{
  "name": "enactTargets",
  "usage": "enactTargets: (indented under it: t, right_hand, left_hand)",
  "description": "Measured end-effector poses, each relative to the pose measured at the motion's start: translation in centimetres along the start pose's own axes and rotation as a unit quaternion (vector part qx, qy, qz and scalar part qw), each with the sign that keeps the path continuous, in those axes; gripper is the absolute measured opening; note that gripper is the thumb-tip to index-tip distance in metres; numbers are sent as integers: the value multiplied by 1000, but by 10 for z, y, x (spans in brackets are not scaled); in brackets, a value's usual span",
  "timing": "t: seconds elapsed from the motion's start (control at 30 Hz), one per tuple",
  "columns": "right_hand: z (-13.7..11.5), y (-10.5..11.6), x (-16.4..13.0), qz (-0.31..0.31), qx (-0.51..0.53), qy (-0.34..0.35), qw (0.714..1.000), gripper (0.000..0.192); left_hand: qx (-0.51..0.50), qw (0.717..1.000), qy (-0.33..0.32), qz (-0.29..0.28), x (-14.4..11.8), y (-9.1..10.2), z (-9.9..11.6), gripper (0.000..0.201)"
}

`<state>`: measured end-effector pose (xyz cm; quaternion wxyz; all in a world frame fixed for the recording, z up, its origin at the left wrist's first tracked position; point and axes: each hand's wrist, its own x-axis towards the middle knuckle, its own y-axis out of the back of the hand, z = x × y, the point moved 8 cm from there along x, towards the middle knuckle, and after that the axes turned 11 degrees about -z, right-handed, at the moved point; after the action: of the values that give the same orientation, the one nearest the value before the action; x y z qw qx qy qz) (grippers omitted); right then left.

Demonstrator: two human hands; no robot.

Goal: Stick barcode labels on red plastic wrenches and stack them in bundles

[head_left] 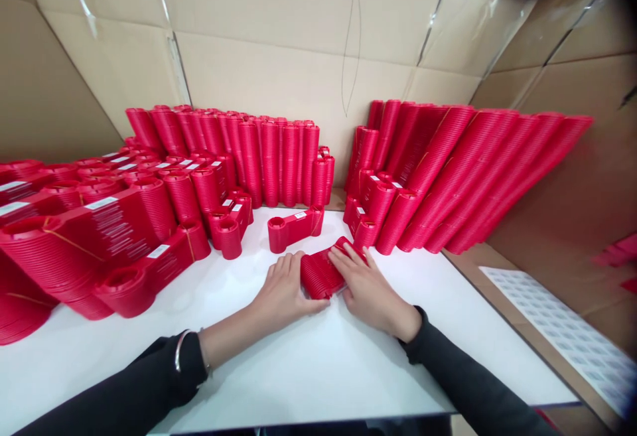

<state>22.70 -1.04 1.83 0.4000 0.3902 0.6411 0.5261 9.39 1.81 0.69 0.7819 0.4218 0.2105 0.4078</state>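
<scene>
A bundle of stacked red plastic pieces [318,277], its ridged edges showing, lies tilted on its side on the white table [279,363]. My left hand [283,290] grips its left end, thumb along the near edge and fingers curled behind. Over the right end, my right hand [371,288] presses its fingers across the top. Just beyond my hands stands a short red bundle [297,226] with round ends and a white label on top. Part of the held bundle is hidden under my right fingers.
Many red stacks [164,204] with labels and thin bands crowd the left side. Tall stacks [281,157] line the back, and others lean at the right [462,177]. Cardboard walls [279,71] surround the table. A sheet of printed labels [562,330] lies at the right edge.
</scene>
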Motion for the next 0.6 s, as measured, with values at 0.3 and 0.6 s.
enactTargets:
  t: [0.3,0.6]
  right_hand:
    - [39,27,-23,117,225,91,963,56]
    - [49,47,-41,245,410,106,872,44]
  left_hand:
    - [-318,945,50,-58,1,5,-11,60]
    - [-620,750,63,-223,6,-13,20,62]
